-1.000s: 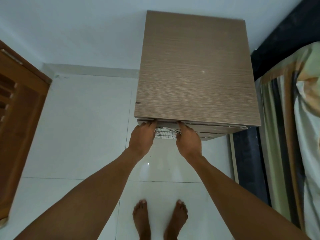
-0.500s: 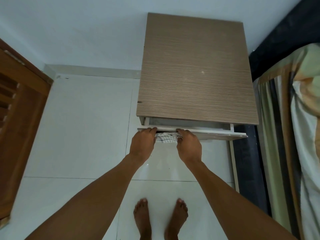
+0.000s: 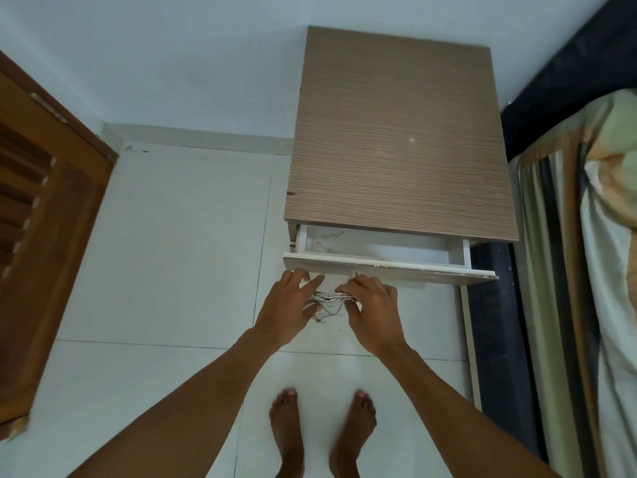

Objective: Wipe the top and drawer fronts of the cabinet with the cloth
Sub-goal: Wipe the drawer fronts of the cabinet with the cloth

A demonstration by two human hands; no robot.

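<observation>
The cloth (image 3: 325,303) hangs bunched between the two hands, just near of and below the open drawer (image 3: 379,250) of the cabinet (image 3: 400,132), above the floor (image 3: 172,253). The right hand (image 3: 372,312) has its fingers (image 3: 351,288) curled round the cloth's right end and grips it. The left hand (image 3: 286,312) has fingers (image 3: 312,281) stretched nearly straight and spread, lying against the cloth's left end with the tips close to the drawer front (image 3: 413,272); only the right looks like a firm hold. The drawer stands pulled well out from under the top (image 3: 400,81), so the front is free to move, and that is the main hazard: a wiping push toward the far side would probably slide it shut instead of cleaning it, and fingers resting on its upper edge could be caught under the top. Pressing down on it could strain or tilt the drawer in its runners. The front's upper edge looks chipped along the right part, which may snag the loose weave. The cloth is wadded, so little of it would meet the surface unless it is spread first, and with the left hand slack it might slip and drop to the floor near the feet (image 3: 320,432). The bed (image 3: 586,270) sits close on the right, leaving little elbow room there.
</observation>
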